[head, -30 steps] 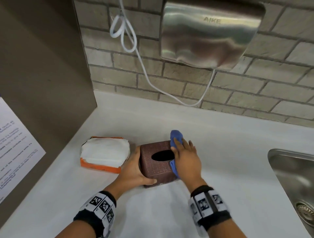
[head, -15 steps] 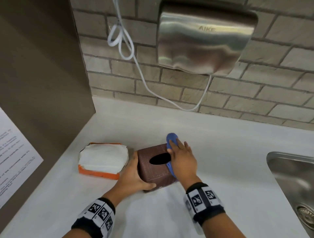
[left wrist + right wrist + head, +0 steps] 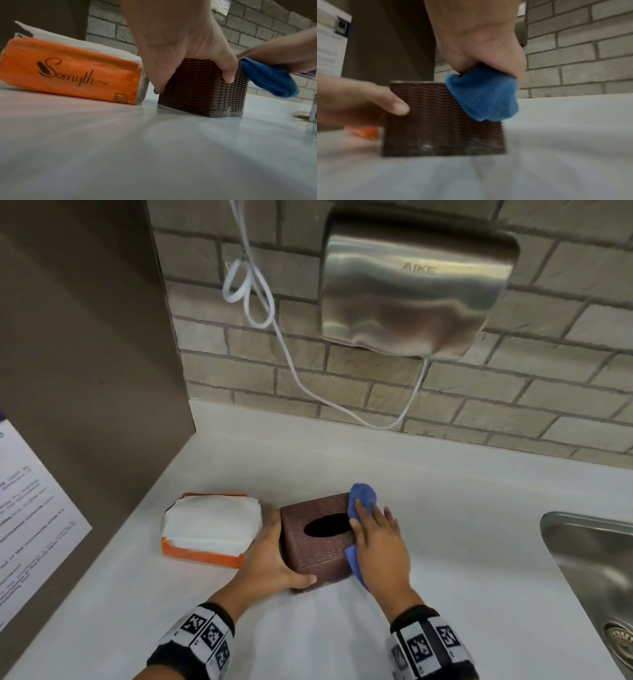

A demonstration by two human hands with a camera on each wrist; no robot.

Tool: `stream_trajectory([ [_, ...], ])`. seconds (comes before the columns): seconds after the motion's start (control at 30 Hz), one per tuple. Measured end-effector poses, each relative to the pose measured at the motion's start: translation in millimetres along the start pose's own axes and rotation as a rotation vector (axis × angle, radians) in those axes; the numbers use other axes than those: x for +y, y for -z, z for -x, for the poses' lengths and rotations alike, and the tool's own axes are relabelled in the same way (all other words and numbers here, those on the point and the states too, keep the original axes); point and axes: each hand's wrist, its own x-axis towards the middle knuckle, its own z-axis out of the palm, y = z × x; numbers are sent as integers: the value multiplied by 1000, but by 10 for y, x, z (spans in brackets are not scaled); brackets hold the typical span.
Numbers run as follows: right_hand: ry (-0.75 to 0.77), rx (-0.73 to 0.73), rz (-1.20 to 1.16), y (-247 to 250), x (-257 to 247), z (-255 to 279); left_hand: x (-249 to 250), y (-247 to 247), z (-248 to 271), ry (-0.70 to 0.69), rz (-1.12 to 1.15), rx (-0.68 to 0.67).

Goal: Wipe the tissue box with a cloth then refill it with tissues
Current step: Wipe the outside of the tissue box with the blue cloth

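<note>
A brown woven tissue box (image 3: 318,556) with an empty oval slot stands on the white counter (image 3: 445,508). My left hand (image 3: 270,559) grips it, thumb on the near side and fingers on the left side (image 3: 180,47). My right hand (image 3: 380,542) lies flat with straight fingers on a blue cloth (image 3: 363,494), pressing it onto the box's top right edge. The cloth (image 3: 482,94) bunches out under the palm over the box (image 3: 433,128). An opened orange pack of white tissues (image 3: 210,522) lies just left of the box, also in the left wrist view (image 3: 68,70).
A steel sink (image 3: 596,559) is set into the counter at the right. On the brick wall above hangs a steel hand dryer (image 3: 411,292) with a looped white cable (image 3: 291,364). A brown side panel (image 3: 85,354) with a paper notice (image 3: 27,508) closes off the left.
The right hand and cloth have shifted only slightly along the box's right edge. The left hand keeps its grip and the box stays put. The head view has tilted a little.
</note>
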Motion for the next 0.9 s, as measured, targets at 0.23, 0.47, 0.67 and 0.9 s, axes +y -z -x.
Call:
stream_trajectory([
  [0.23,342,-128,-113,4,-987,101,75,-55,18,-73,51,7],
  [0.47,122,-68,-274,-31,-63,-266,61,14,9,-43,54,12],
  [0.67,77,125,-127,-129,-401,-102,21,-35,-5,-32,47,35],
  [0.9,406,78,-149,-244,-491,268,-19,-43,7,-1,67,67],
])
